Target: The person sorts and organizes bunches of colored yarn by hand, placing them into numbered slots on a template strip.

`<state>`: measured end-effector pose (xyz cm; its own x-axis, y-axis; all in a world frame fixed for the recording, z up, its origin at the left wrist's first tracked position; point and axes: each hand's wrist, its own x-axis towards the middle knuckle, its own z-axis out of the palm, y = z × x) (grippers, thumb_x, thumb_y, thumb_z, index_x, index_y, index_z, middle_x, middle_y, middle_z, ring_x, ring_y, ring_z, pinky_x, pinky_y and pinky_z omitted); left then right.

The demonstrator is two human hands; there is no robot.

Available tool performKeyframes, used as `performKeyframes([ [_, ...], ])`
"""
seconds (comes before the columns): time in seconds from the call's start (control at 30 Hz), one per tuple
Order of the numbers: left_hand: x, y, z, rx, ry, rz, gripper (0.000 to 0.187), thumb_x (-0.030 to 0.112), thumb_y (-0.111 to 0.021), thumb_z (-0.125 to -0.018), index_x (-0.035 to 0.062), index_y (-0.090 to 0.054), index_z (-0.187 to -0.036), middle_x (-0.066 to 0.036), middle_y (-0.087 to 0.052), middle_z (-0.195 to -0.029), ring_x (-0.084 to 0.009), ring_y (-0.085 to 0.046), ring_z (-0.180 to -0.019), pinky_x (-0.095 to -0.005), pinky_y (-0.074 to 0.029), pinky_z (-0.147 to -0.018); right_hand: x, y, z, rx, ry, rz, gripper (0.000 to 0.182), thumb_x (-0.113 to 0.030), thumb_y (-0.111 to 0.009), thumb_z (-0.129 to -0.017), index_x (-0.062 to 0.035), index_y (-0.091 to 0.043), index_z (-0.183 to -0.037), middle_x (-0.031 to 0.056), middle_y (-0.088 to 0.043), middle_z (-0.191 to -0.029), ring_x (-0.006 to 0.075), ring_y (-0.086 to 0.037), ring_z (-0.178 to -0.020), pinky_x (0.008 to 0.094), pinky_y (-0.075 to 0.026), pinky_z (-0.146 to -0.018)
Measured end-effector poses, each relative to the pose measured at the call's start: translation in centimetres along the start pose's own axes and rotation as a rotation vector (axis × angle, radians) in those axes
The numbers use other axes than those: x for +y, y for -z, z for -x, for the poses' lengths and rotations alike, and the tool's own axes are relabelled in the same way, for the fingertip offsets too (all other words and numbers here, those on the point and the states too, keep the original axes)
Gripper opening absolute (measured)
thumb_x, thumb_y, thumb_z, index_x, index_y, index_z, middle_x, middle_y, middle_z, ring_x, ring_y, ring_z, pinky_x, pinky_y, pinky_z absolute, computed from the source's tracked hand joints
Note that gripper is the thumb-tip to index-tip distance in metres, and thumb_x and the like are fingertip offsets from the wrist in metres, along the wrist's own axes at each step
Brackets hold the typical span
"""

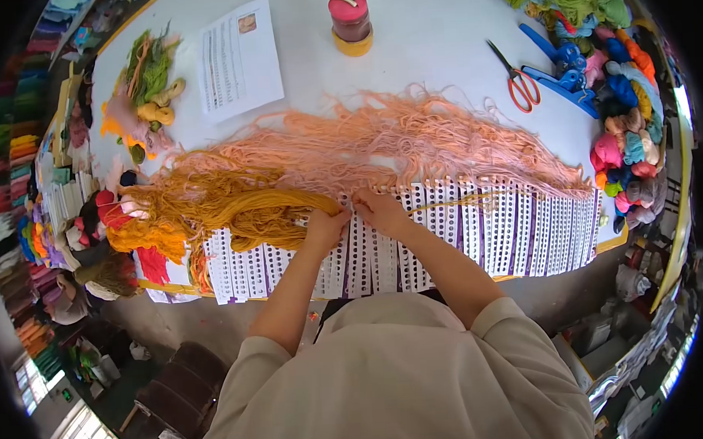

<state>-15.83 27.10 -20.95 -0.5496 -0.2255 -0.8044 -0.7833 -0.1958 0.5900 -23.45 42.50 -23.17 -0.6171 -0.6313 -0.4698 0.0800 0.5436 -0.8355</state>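
Observation:
My left hand [330,223] is closed at the right end of a thick mustard yarn hank [269,215], which trails off leftward over the cards. Close beside it, my right hand [379,212] has its fingers pinched together at the upper edge of the white punched cards [435,243]. What those fingertips grip is too small to make out. The cards lie side by side in a long row with several lines of holes. Peach and pink yarn strands [410,134] hang from holes along their top edge and spread up the table. A thin mustard strand [460,202] crosses the cards right of my right hand.
A printed sheet [240,59], a pink-topped round container [351,25], red-handled scissors [523,90] and a blue tool [560,65] lie on the white table [306,72]. Colored yarn bundles [633,121] crowd the right edge; more yarn [145,83] lies at left.

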Motion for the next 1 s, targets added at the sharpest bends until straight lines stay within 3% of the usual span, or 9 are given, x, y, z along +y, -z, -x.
performKeyframes([
  [0.37,1.1,-0.4,-0.7,-0.127,0.049,0.123,0.008,0.010,-0.061,-0.088,0.0025,-0.061,-0.090,-0.001,-0.052,-0.063,-0.0097,-0.044,-0.048,-0.0231,-0.032,-0.042,-1.6,2.2,-0.6,-0.184,-0.094,-0.315,0.037,-0.007,-0.054,-0.092,-0.0063,-0.041,-0.127,0.0075,-0.060,-0.067,0.0128,-0.058,-0.053,0.0257,-0.047,-0.048],
  [0.5,-0.6,0.7,-1.6,-0.132,-0.092,-0.125,0.007,0.008,-0.061,-0.088,0.0016,-0.062,-0.091,-0.001,-0.053,-0.065,-0.0091,-0.044,-0.049,-0.0234,-0.033,-0.043,0.2,1.2,-1.2,-0.207,-0.144,-0.466,0.042,-0.008,-0.055,-0.091,-0.0053,-0.039,-0.130,0.0073,-0.062,-0.069,0.0121,-0.057,-0.053,0.0255,-0.047,-0.048],
  [0.6,0.9,1.1,0.3,0.030,-0.168,0.147,0.005,0.006,-0.060,-0.088,0.0016,-0.062,-0.089,-0.001,-0.055,-0.065,-0.0082,-0.043,-0.049,-0.0233,-0.033,-0.043,0.0,1.4,-1.2,-0.196,-0.189,-0.469,0.045,-0.010,-0.056,-0.091,-0.0054,-0.038,-0.132,0.0073,-0.063,-0.071,0.0115,-0.057,-0.053,0.0253,-0.046,-0.048],
  [0.7,0.4,2.6,1.3,-0.013,-0.094,0.318,0.010,0.011,-0.065,-0.086,0.0059,-0.067,-0.094,0.002,-0.057,-0.067,-0.0061,-0.044,-0.051,-0.0220,-0.032,-0.045,0.2,1.3,-1.5,-0.199,-0.149,-0.516,0.042,-0.003,-0.056,-0.082,-0.0040,-0.047,-0.124,0.0072,-0.062,-0.070,0.0119,-0.056,-0.051,0.0253,-0.045,-0.045],
  [0.77,-1.3,2.3,0.6,-0.228,0.221,0.615,0.011,0.016,-0.066,-0.086,0.0093,-0.068,-0.094,0.005,-0.049,-0.062,-0.0049,-0.040,-0.050,-0.0210,-0.029,-0.044,2.0,-0.1,-2.3,-0.157,-0.035,-0.376,0.040,-0.002,-0.059,-0.076,-0.0032,-0.055,-0.115,0.0087,-0.061,-0.072,0.0164,-0.056,-0.054,0.0304,-0.046,-0.051],
  [0.8,-1.3,2.3,0.7,-0.282,0.250,0.547,0.011,0.018,-0.064,-0.087,0.0116,-0.068,-0.096,0.006,-0.043,-0.061,-0.0041,-0.039,-0.051,-0.0199,-0.027,-0.044,2.6,0.0,-2.3,-0.151,-0.021,-0.424,0.040,-0.002,-0.060,-0.075,-0.0032,-0.055,-0.115,0.0095,-0.062,-0.076,0.0179,-0.057,-0.059,0.0320,-0.047,-0.054],
  [0.83,-2.1,2.8,0.3,-0.463,0.210,0.564,0.017,0.019,-0.059,-0.089,0.0118,-0.067,-0.102,0.005,-0.054,-0.068,-0.0038,-0.042,-0.052,-0.0191,-0.029,-0.044,2.2,0.2,-1.8,-0.160,-0.024,-0.531,0.040,-0.003,-0.061,-0.075,-0.0032,-0.055,-0.115,0.0103,-0.063,-0.079,0.0193,-0.059,-0.064,0.0336,-0.048,-0.056],
  [0.9,-1.4,1.3,0.2,-0.393,0.217,0.580,0.026,0.014,-0.053,-0.090,0.0113,-0.062,-0.114,-0.002,-0.069,-0.090,-0.0048,-0.047,-0.048,-0.0172,-0.033,-0.041,1.4,0.5,-1.5,-0.193,-0.063,-0.711,0.040,-0.004,-0.064,-0.075,-0.0031,-0.054,-0.114,0.0120,-0.065,-0.087,0.0222,-0.063,-0.074,0.0367,-0.050,-0.061],
  [1.0,0.7,-1.4,1.0,-0.200,0.155,0.102,0.027,0.009,-0.053,-0.090,0.0057,-0.061,-0.115,-0.006,-0.068,-0.080,-0.0081,-0.049,-0.046,-0.0200,-0.035,-0.040,0.7,2.5,-0.2,-0.149,0.075,-0.277,0.045,-0.015,-0.062,-0.084,-0.0058,-0.049,-0.127,0.0130,-0.066,-0.086,0.0181,-0.065,-0.077,0.0319,-0.052,-0.061],
])
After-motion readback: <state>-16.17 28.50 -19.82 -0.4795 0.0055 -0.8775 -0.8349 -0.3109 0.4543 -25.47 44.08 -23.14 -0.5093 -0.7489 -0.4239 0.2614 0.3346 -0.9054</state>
